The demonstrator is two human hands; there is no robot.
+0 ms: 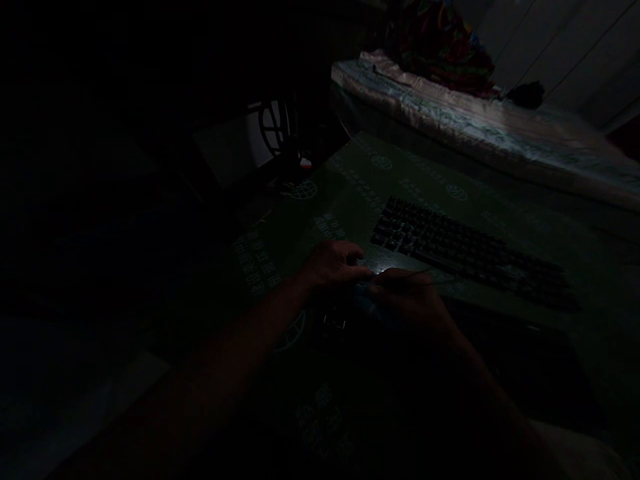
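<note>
Although the light is very low, a long dark slab (530, 360) can be made out at the near right of the green desk (345, 180), its long axis running left to right and slanting nearer toward its right end. Just beyond its left part the two hands meet, so most of the slab's length lies to their right, and the right hand (415, 293) is the closer of the two to that stretch. Its fingers are drawn in narrow beside a bluish piece (369, 301); whether they grip it, or the thin dark strip (417, 273) along the knuckles, I cannot tell. The left hand (333, 263) sits to the left, thumb and fingers only slightly parted, their tips almost touching the right hand's; what lies between is too dark to name. Farther off, to the right of both hands and touching neither, is a block of black keys (470, 257), its long axis roughly parallel to the slab's. Beyond the desk stand a round-caged fan (273, 127) at far left and a bed (450, 117) at far right, with patterned cloth (445, 53) heaped on it.
</note>
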